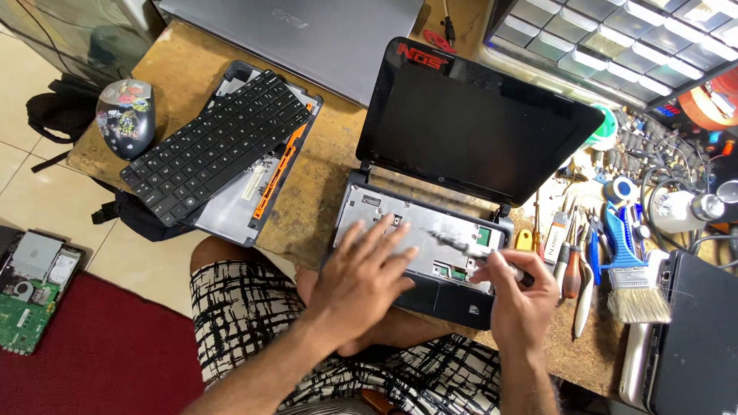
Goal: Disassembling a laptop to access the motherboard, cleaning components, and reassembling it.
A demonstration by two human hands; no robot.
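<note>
A small black laptop (477, 123) stands open on the wooden bench with its keyboard taken out, baring a silver metal tray (369, 211). My left hand (361, 277) lies flat, fingers spread, on that tray and the palm rest. My right hand (519, 296) grips a screwdriver (461, 246), its blurred tip over the tray's right side. The removed black keyboard (211, 146) rests on a grey laptop cover (238, 204) at the left.
A closed grey laptop (307, 34) lies at the back. Several screwdrivers, pliers and a brush (634, 288) sit right of the laptop. A parts drawer cabinet (607, 42) stands at the upper right. A decorated mouse (125, 115) is at far left; a circuit board (27, 300) lies on the floor.
</note>
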